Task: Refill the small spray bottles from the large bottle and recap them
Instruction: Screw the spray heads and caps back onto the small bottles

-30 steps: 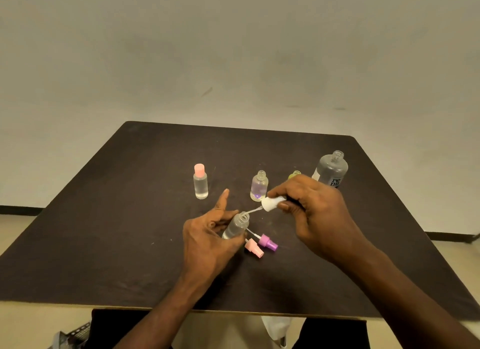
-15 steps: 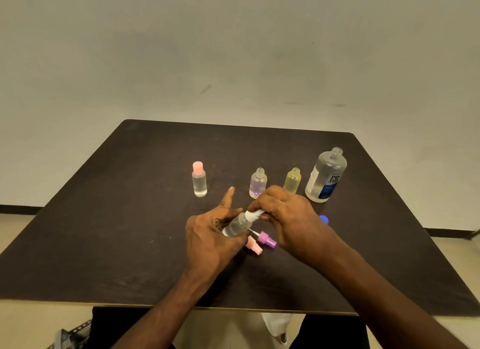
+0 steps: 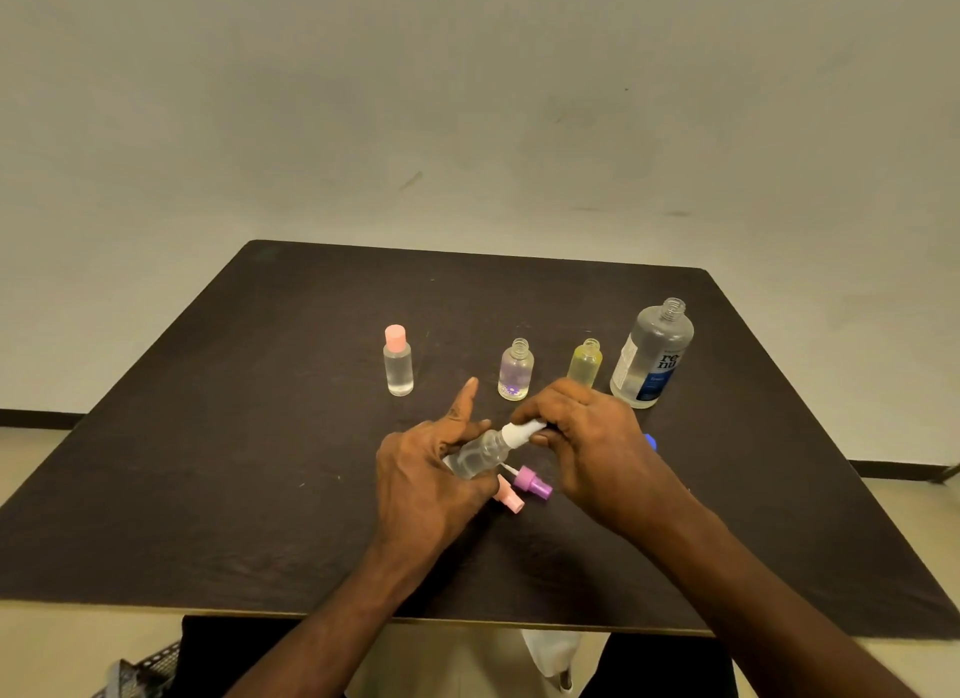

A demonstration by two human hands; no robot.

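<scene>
My left hand [image 3: 431, 469] grips a small clear spray bottle [image 3: 480, 456], tilted with its neck to the right. My right hand [image 3: 592, 437] pinches the white spray cap [image 3: 519, 432] seated on that neck. Behind stand a clear bottle with a pink cap [image 3: 398, 362], an uncapped purple-tinted bottle [image 3: 515, 370], an uncapped yellow-tinted bottle [image 3: 585, 363] and the large uncapped bottle with a blue label [image 3: 652, 357]. A purple spray cap [image 3: 531, 482] and a pink spray cap [image 3: 510, 499] lie on the table under my hands.
The dark square table [image 3: 260, 437] carries everything. A blue cap [image 3: 651, 442] peeks out behind my right hand. A metal grid object [image 3: 135, 671] sits on the floor at the lower left.
My right hand lowered the white spray cap with its tube into the bottle's neck; the cap now sits on the bottle. The left hand kept holding the bottle.
</scene>
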